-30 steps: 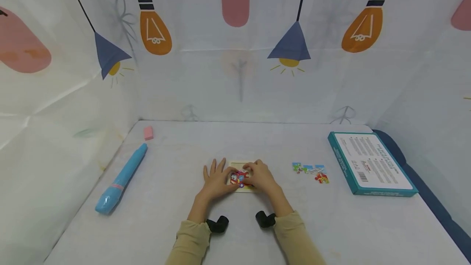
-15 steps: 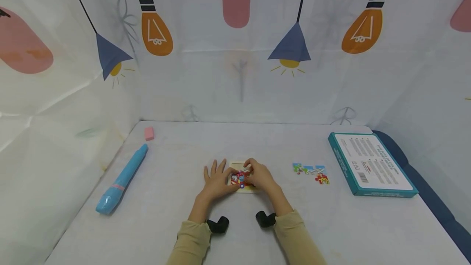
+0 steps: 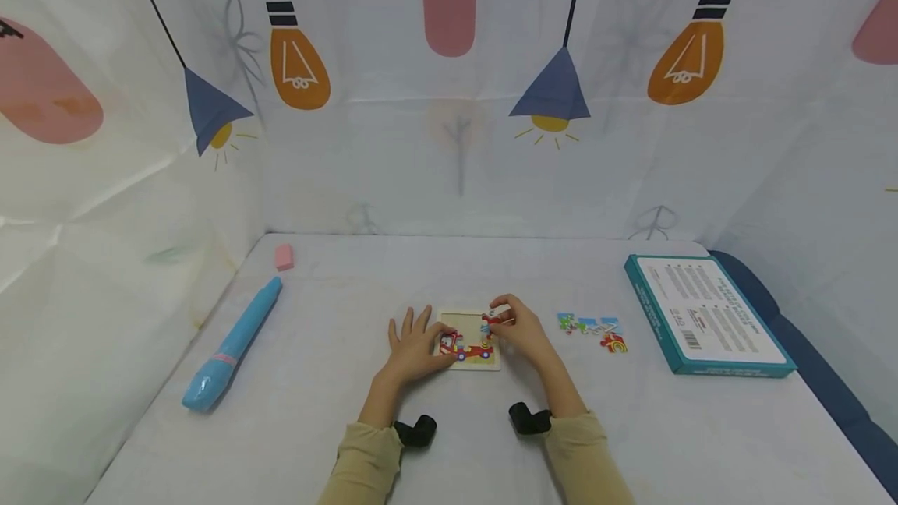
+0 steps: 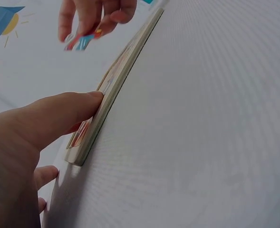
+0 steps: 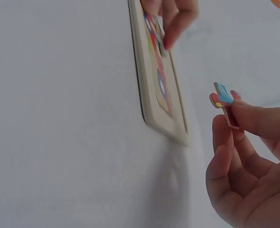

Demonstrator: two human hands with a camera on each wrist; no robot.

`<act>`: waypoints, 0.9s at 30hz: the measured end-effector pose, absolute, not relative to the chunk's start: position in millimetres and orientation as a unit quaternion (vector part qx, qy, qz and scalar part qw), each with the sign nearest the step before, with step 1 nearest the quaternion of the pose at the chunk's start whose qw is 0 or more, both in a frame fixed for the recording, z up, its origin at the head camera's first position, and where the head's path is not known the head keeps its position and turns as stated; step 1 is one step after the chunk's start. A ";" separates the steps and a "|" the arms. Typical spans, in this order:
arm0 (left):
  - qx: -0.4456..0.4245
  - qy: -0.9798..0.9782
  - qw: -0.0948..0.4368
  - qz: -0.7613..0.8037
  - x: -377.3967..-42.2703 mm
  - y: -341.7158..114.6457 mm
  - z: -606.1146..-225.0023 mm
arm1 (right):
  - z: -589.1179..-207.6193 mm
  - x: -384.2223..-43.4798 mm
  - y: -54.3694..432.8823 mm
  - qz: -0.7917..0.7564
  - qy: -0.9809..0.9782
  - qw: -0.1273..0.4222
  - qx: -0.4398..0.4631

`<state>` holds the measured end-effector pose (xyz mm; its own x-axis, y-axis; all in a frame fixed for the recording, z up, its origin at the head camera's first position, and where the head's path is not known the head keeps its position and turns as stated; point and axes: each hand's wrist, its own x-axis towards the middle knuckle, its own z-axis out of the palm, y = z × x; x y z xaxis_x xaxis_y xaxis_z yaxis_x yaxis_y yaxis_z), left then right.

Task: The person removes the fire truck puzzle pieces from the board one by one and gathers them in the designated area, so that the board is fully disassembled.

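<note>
A small wooden puzzle board [image 3: 475, 366] with a pale frame lies mid-table, several colourful pieces showing a red vehicle [image 3: 471, 351] set in its lower part. At its left side rests my left hand [image 3: 412, 349], fingers spread, thumb and index finger touching the board. In the left wrist view that thumb [image 4: 71, 109] presses on the board's edge. My right hand [image 3: 525, 333] pinches a puzzle piece [image 5: 221, 97] between thumb and fingers, held up off the board near its right side. The piece is red, blue and yellow.
Several loose puzzle pieces [image 3: 592, 324] lie right of the board. Farther right is a teal-edged box [image 3: 712, 314]. On the left are a blue pen-shaped device [image 3: 231, 345] and a pink block [image 3: 284, 257]. A patterned white sheet [image 3: 393, 162] hangs behind the table.
My right hand has moved right and lifted off the board with a puzzle piece in its pinch, uncovering more of the board. My left hand stays where it was.
</note>
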<state>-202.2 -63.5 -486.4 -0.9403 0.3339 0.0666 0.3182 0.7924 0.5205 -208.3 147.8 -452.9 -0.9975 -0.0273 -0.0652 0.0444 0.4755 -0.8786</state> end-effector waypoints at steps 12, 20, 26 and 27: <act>0.178 0.944 0.010 0.277 -201.4 -64.8 -486.5 | -448.3 -193.6 198.0 -0.498 0.863 0.022 0.086; 0.182 0.944 0.010 0.274 -203.0 -65.4 -488.9 | -448.1 -179.3 238.5 -0.490 0.865 0.009 0.108; 0.187 0.943 0.011 0.275 -202.7 -64.9 -489.9 | -452.3 -173.0 261.1 -0.446 0.884 0.002 0.138; 0.188 0.942 0.011 0.277 -202.5 -64.7 -490.0 | -452.5 -171.9 263.6 -0.441 0.886 0.001 0.140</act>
